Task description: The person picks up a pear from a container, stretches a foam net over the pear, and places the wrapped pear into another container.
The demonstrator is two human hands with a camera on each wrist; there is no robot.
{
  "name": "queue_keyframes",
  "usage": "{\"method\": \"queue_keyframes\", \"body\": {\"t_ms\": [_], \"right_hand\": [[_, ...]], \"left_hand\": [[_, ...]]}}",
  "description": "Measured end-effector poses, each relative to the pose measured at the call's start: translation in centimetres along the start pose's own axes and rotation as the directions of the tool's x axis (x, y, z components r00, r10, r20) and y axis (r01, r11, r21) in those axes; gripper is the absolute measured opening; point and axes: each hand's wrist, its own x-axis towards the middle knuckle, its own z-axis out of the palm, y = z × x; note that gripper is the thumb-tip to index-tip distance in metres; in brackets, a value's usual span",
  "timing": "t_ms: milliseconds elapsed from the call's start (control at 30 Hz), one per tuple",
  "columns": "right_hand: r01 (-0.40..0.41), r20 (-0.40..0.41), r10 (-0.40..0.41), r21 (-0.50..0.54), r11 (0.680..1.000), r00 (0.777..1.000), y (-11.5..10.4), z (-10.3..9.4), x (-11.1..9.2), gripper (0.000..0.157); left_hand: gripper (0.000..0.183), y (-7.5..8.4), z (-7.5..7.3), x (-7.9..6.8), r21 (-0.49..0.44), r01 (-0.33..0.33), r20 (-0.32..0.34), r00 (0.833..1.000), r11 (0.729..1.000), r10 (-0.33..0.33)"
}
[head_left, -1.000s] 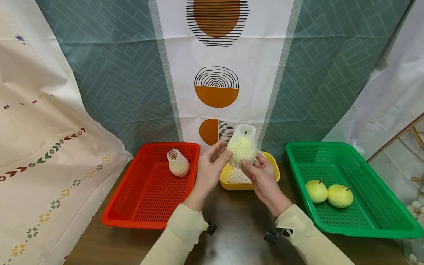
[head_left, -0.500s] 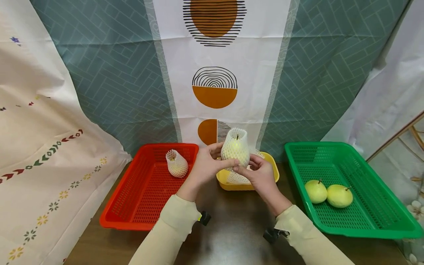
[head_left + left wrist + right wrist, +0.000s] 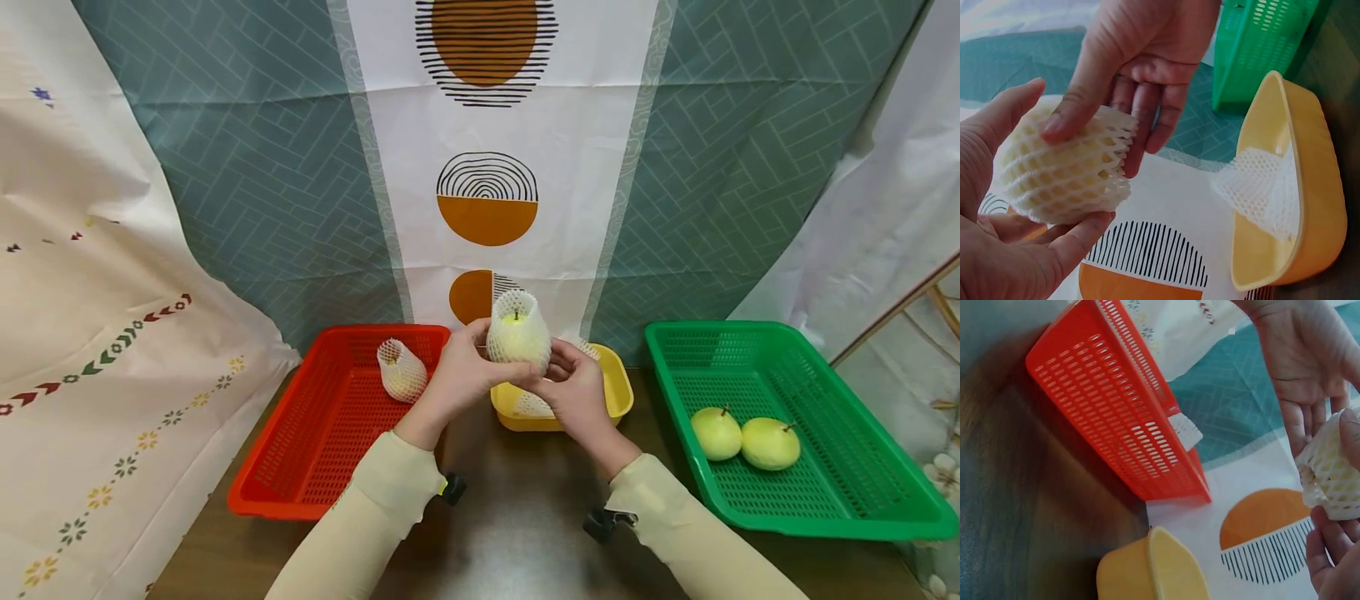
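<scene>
A pale yellow-green pear (image 3: 519,337) in a white foam net sleeve (image 3: 1066,169) is held up between both hands, its stem showing in the sleeve's open top. My left hand (image 3: 461,375) grips it from the left, thumb across the front. From the right, my right hand (image 3: 576,392) holds its lower side, the thumb lying on the net in the left wrist view. Behind and below the hands stands a yellow basket (image 3: 618,387) with white foam nets (image 3: 1260,187) inside, partly hidden by the right hand in the head view.
At left, a red basket (image 3: 300,442) contains one net-wrapped pear (image 3: 402,372). A green basket (image 3: 862,467) at right holds two bare pears (image 3: 769,443). All stand on a dark wooden table (image 3: 517,533), backed by a patterned cloth (image 3: 300,167).
Both hands have carried the wrapped pear to the left and slightly down. The left hand, earlier at the sleeve's side with bent fingers, now wraps round the pear.
</scene>
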Motion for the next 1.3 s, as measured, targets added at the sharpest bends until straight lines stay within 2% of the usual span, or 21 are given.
{"method": "queue_keyframes", "body": {"t_ms": [167,367,467,600,767,933,1033,1167,1300], "right_hand": [[0.107,0.032,-0.105,-0.079,0.991,0.994,-0.7,1.1,0.1,0.059],[0.091,0.092,-0.086,-0.042,0.995,0.992,-0.4,2.2,0.4,0.067],[0.053,0.104,-0.052,-0.01,0.999,0.993,1.1,3.2,0.8,0.066],[0.004,0.121,0.002,-0.055,0.998,0.993,4.1,4.9,1.0,0.055],[0.073,0.167,-0.041,-0.186,0.98,0.985,6.2,7.0,0.6,0.044],[0.157,0.248,-0.085,-0.287,0.945,0.965,7.4,9.0,0.5,0.044],[0.134,0.298,-0.035,-0.321,0.938,0.954,8.2,10.0,0.3,0.045],[0.058,0.341,0.059,-0.323,0.945,0.938,9.1,10.9,-0.1,0.043],[0.028,0.36,0.088,-0.304,0.952,0.929,9.8,11.5,-0.3,0.038]], "left_hand": [[0.068,-0.9,-0.6,0.6,0.062,-0.006,-0.092,0.996,0.998,0.012],[0.07,-1.1,-2.6,0.8,0.068,0.029,-0.14,0.99,0.997,-0.02],[0.071,-1.3,-4.2,0.8,0.04,0.043,-0.162,0.986,0.998,-0.036],[0.07,-1.6,-6.4,0.6,-0.001,0.049,-0.202,0.978,0.999,-0.048],[0.065,-1.1,-8.6,-0.2,0.014,0.067,-0.265,0.962,0.998,-0.061],[0.063,-1.2,-9.9,-0.9,0.001,0.107,-0.301,0.948,0.994,-0.102],[0.068,-2.4,-10.7,-0.7,-0.006,0.134,-0.315,0.94,0.991,-0.129],[0.074,-4.3,-11.6,-0.1,0.015,0.139,-0.341,0.932,0.99,-0.126],[0.076,-5.0,-12.7,0.2,0.026,0.127,-0.364,0.925,0.992,-0.109]]}}
